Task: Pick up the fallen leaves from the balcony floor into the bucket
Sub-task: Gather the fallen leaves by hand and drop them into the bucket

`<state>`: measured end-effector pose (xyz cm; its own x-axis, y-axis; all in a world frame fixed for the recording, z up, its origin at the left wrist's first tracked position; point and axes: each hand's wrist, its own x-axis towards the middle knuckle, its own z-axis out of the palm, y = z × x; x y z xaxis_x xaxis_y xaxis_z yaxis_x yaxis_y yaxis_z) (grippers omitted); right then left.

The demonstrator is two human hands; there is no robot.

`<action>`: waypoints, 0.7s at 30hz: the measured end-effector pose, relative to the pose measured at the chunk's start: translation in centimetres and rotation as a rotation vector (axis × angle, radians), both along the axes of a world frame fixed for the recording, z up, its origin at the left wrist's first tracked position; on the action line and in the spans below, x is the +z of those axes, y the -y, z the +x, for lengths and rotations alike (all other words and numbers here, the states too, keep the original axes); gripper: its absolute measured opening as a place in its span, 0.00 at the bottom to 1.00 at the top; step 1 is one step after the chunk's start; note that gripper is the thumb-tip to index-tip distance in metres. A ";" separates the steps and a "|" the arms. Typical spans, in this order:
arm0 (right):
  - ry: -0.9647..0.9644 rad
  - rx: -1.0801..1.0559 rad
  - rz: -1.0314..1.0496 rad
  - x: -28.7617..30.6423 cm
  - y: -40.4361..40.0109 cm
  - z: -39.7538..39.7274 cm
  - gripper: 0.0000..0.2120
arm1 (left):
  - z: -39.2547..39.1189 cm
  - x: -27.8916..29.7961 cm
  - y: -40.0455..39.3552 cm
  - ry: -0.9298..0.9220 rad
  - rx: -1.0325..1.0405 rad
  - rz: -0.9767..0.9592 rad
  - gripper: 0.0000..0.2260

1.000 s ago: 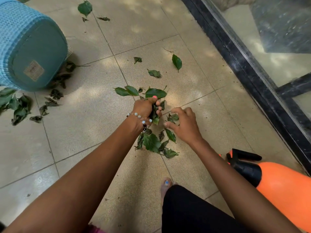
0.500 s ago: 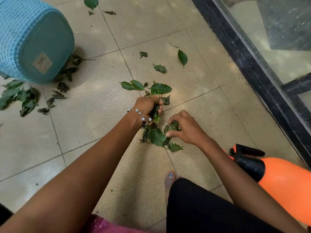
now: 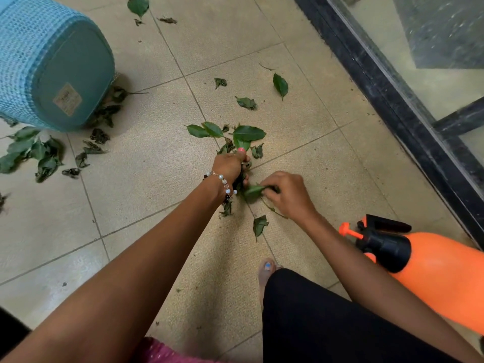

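Green leaves lie scattered over the beige tiled floor (image 3: 146, 184). My left hand (image 3: 230, 166), with a bead bracelet on the wrist, grips a bunch of leaves low over the floor. My right hand (image 3: 288, 193) is close beside it and pinches a green leaf (image 3: 252, 191) against the bunch. A cluster of larger leaves (image 3: 246, 133) lies just beyond my left hand. One loose leaf (image 3: 259, 225) lies near my wrists. The blue woven bucket (image 3: 52, 66) lies on its side at the upper left, its base facing me.
More leaves (image 3: 31, 155) are piled left of the bucket and under it. An orange sprayer bottle with a black head (image 3: 419, 260) lies at the right. A black door frame (image 3: 392, 100) and glass run along the right. My leg and foot (image 3: 267, 271) are below.
My right hand has gathered leaves off the floor and moved left and up to the bunch in my left hand. The pile below my hands has shrunk to a few leaves.
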<state>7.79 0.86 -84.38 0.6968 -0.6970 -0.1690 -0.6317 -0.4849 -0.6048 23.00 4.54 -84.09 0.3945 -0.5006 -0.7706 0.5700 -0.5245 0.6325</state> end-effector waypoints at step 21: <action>-0.370 0.269 -0.079 3.0 -1.5 2.5 0.37 | -2.6 -0.1 1.1 0.059 0.104 0.046 0.08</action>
<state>10.33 2.34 -81.41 0.7573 -0.5210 -0.3938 -0.6438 -0.6966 -0.3165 20.36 3.39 -84.21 0.4874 -0.4196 -0.7657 0.5855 -0.4935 0.6432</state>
